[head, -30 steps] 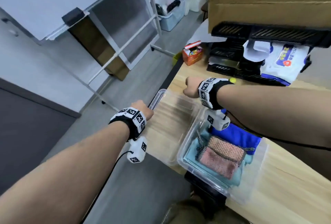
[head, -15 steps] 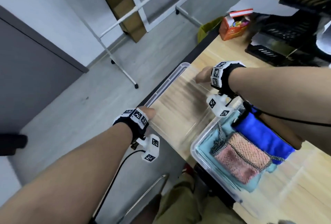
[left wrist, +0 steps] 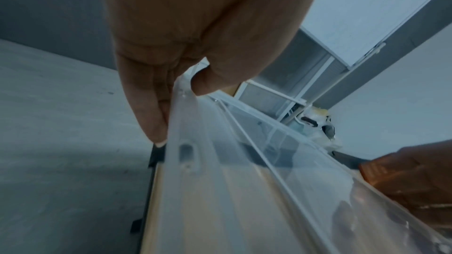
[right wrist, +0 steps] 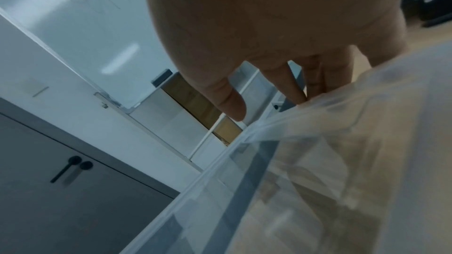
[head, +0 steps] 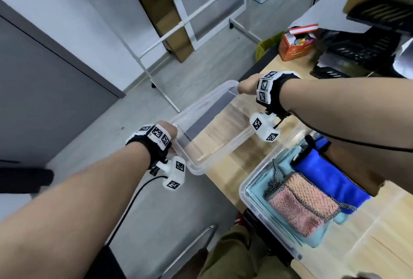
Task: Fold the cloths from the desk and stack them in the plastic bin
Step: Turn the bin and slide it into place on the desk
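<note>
A clear plastic lid [head: 212, 135] hangs tilted above the desk's left edge, held by both hands. My left hand [head: 169, 132] pinches its near corner; in the left wrist view the thumb and fingers [left wrist: 156, 119] clamp the lid's rim [left wrist: 186, 154]. My right hand [head: 247, 86] grips the far corner, its fingers [right wrist: 296, 94] curled over the lid [right wrist: 318, 161]. The plastic bin [head: 252, 209] stands at the lower right of the desk. Inside lie a folded pink cloth [head: 301, 211], a blue cloth [head: 330, 180] and a teal cloth [head: 257, 194].
The wooden desk [head: 380, 245] runs along the right. An orange box [head: 295, 46] and black trays [head: 362, 51] stand at its far end. A whiteboard stand [head: 201, 10] is on the grey floor to the left. A metal chair frame [head: 190, 249] shows below.
The lid lay flat on the desk beside the bin; both hands have now lifted it and tilted it up. The head view has swung downward.
</note>
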`<state>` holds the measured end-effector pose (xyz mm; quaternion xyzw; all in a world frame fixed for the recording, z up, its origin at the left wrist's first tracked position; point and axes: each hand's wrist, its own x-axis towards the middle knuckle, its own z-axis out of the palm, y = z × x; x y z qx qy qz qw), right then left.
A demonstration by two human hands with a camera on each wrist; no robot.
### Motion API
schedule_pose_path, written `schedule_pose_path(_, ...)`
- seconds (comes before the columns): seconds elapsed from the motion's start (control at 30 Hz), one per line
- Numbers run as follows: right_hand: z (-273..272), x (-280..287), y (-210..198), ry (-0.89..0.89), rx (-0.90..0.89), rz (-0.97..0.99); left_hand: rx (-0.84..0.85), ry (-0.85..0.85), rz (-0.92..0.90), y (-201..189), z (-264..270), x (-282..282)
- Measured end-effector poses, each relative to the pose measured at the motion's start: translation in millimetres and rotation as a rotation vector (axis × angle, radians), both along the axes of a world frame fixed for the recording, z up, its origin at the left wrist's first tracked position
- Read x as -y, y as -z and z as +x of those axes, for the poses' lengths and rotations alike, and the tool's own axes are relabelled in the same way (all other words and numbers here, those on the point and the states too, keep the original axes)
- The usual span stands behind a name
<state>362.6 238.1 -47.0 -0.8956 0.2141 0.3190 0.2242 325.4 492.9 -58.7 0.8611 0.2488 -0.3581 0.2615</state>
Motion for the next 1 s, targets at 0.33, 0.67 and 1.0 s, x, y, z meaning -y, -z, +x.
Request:
schedule_pose_path(0.33,-35.2,73.8,-77.4,-0.005,0.182,-0.193,-0.045,0.180,0.011,-88.5,-9.5,56.5)
schedule_pose_path(0.67,-149.3,155.1,-45.8,0.119,0.065,-0.224,-0.371,0.424,0.032,-51.5,-85.7,128.8)
schedule_pose_path(1.0,-203.7,149.8,-16.0,-0.020,0.026,-0.316,-0.416,0.526,0.158,-40.4,-136.6,137.7)
